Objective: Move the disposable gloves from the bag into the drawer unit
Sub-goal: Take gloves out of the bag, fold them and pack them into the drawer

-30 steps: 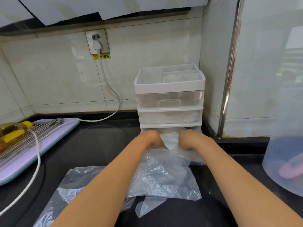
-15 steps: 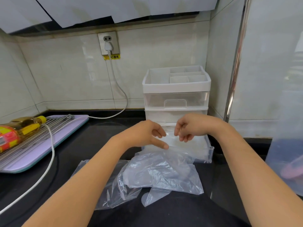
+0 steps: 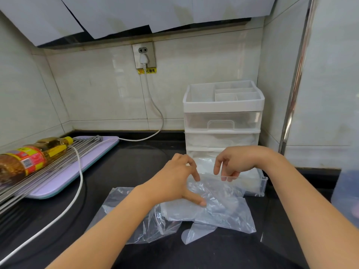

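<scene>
Disposable gloves (image 3: 213, 208): loose clear heap on counter (image 3: 136, 164), partly over flattened bag (image 3: 132, 216), just before the pulled-out bottom drawer (image 3: 260, 183) of drawer unit (image 3: 223, 105); some film already inside. Left hand (image 3: 180, 179) spread, thumb on heap, gripping nothing. Right hand (image 3: 233, 162) relaxed over drawer rim, empty; probably poised to gather the next batch

A single wide-angle view from the person's head. It faces forward and down, close over the black tabletop (image 3: 136, 167), toward the tiled corner wall (image 3: 97, 94). The drawer unit (image 3: 223, 121) sits just right of centre, and straight lines bend near the edges.
</scene>
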